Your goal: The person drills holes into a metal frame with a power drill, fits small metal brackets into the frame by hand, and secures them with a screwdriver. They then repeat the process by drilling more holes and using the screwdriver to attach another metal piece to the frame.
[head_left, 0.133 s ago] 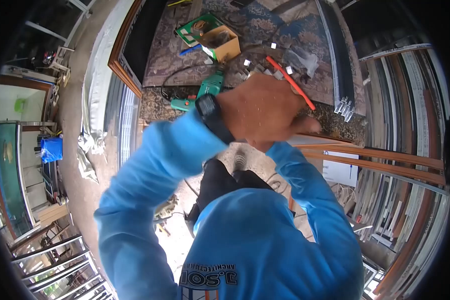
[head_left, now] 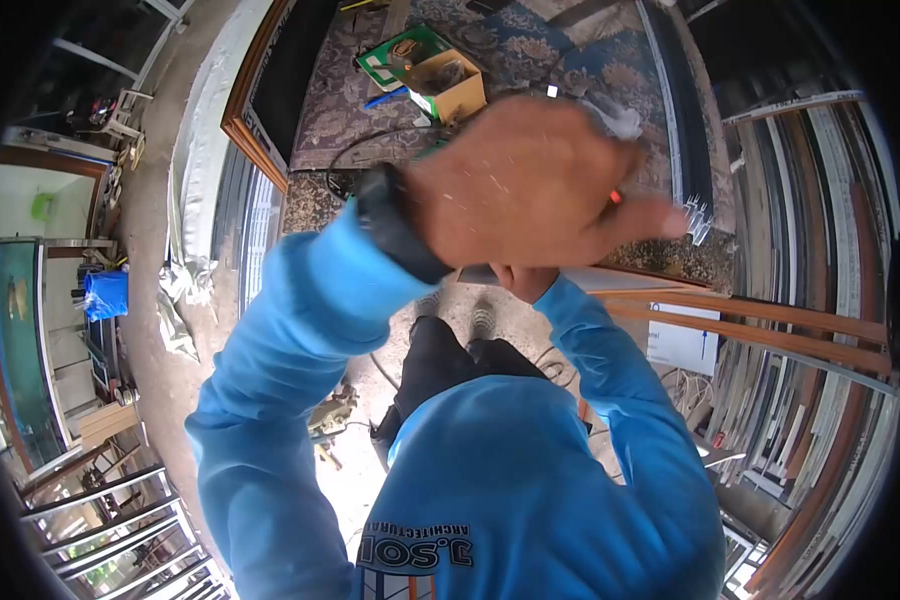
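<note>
My left hand (head_left: 535, 185), with a black watch (head_left: 395, 225) on the wrist, is raised large over the front of the workbench (head_left: 310, 205). Its back faces me and the thumb stretches out to the right, apart from the bent fingers. Nothing shows in its grip. Below it, my right hand (head_left: 525, 282) is at the bench's front edge by a brown-edged panel (head_left: 620, 280). The fingers there look bent, but the left hand covers most of them and whatever they hold. Behind the left hand, a red stick shows only as a small bit.
An open cardboard box (head_left: 460, 98) and a green case (head_left: 402, 55) sit on the patterned cloth. Clear plastic pieces (head_left: 698, 220) lie at the bench's right corner. Long profiles (head_left: 820, 200) are stacked on the right, and a framed panel (head_left: 260, 110) stands on the left.
My left hand has come up closer to me and slightly right, now covering the green drill and most of the red stick. More of my right hand shows beneath it.
</note>
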`<state>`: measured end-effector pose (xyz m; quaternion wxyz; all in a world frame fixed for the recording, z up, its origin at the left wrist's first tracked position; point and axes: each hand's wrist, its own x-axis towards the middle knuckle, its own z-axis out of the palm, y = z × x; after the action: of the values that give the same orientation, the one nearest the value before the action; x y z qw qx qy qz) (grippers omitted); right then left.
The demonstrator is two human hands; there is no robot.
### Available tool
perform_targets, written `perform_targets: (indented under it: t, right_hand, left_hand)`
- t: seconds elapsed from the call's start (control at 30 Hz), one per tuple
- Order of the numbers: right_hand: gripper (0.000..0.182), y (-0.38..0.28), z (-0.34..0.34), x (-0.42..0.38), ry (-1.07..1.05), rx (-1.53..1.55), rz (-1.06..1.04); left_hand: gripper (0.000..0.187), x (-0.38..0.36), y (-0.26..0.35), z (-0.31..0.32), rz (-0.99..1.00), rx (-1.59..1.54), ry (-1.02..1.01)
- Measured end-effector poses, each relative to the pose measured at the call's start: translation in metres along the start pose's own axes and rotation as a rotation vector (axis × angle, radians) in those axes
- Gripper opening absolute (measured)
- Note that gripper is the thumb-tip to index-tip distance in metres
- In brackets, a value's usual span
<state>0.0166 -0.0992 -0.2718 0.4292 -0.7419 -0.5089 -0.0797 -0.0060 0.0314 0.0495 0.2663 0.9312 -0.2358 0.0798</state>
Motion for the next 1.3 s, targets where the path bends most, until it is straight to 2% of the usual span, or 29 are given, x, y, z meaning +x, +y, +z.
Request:
perform_targets:
  t: [0.07, 0.17, 0.3, 0.37, 0.53, 0.67, 0.7, 0.73, 0.8, 0.83, 0.87, 0.93, 0.97, 1.03, 1.1, 1.17, 1.23, 1.3]
  right_hand:
    - [0.028, -0.002, -0.012, -0.007, 0.061, -0.068, -0.081]
    - [0.028, -0.002, -0.025, -0.005, -0.014, -0.067, -0.046]
    - [0.037, 0.009, -0.026, -0.020, -0.050, -0.096, -0.029]
    - [0.046, 0.013, -0.028, -0.027, -0.075, -0.135, -0.050]
    - [0.044, 0.011, -0.039, -0.038, -0.105, -0.133, -0.038]
    - [0.043, 0.005, -0.036, -0.045, -0.091, -0.130, -0.029]
    - [0.043, 0.004, -0.032, -0.048, -0.086, -0.136, -0.032]
    - [0.042, 0.002, -0.031, -0.049, -0.066, -0.140, -0.028]
    - [0.045, -0.005, -0.031, -0.059, -0.047, -0.177, -0.006]
    - [0.042, -0.004, -0.033, -0.058, -0.050, -0.020, 0.058]
    - [0.040, -0.011, -0.038, -0.056, -0.053, 0.138, 0.132]
    - [0.033, -0.007, -0.052, -0.051, -0.070, 0.206, 0.147]
    - [0.029, 0.003, -0.062, -0.048, -0.087, 0.120, 0.091]
    - [0.010, -0.004, -0.075, -0.031, -0.123, 0.115, 0.219]
    - [0.012, -0.002, -0.069, -0.036, -0.089, 0.379, 0.353]
    - [0.012, 0.000, -0.063, -0.035, -0.020, 0.314, 0.243]
    - [0.013, 0.000, -0.065, -0.032, -0.016, 0.272, 0.189]
    - [0.013, 0.000, -0.068, -0.029, -0.066, 0.257, 0.183]
  left_hand:
    - [0.057, 0.004, 0.008, -0.018, -0.005, -0.054, 0.054]
    - [0.062, 0.006, 0.007, -0.018, 0.037, -0.017, 0.153]
    - [0.072, 0.007, 0.003, -0.007, 0.114, 0.098, 0.278]
    - [0.069, 0.011, 0.008, -0.009, 0.149, 0.086, 0.238]
    - [0.063, 0.018, 0.015, -0.009, 0.202, 0.097, 0.151]
    - [0.064, -0.008, -0.018, 0.071, 0.159, 0.221, 0.129]
    - [0.065, 0.000, -0.014, 0.052, -0.088, -0.112, -0.147]
    - [0.064, 0.000, -0.018, 0.063, -0.001, 0.074, -0.140]
    - [0.062, 0.000, -0.005, 0.069, 0.010, 0.013, -0.157]
    - [0.062, 0.000, -0.004, 0.067, 0.010, -0.005, -0.157]
    - [0.052, 0.000, -0.001, 0.059, -0.003, -0.047, -0.140]
    - [0.045, -0.005, -0.007, 0.050, -0.005, -0.250, 0.262]
    - [0.041, -0.011, -0.014, 0.048, -0.003, -0.358, 0.463]
    - [0.029, -0.041, -0.039, 0.043, -0.089, -0.547, 0.687]
    - [0.018, -0.089, -0.071, 0.070, -0.335, -0.713, 0.851]
    - [0.016, -0.143, -0.111, 0.123, -0.531, -0.853, 0.866]
    - [0.013, -0.189, -0.129, 0.181, -0.760, -0.898, 0.711]
    - [0.020, -0.210, -0.131, 0.228, -0.812, -0.940, 0.612]
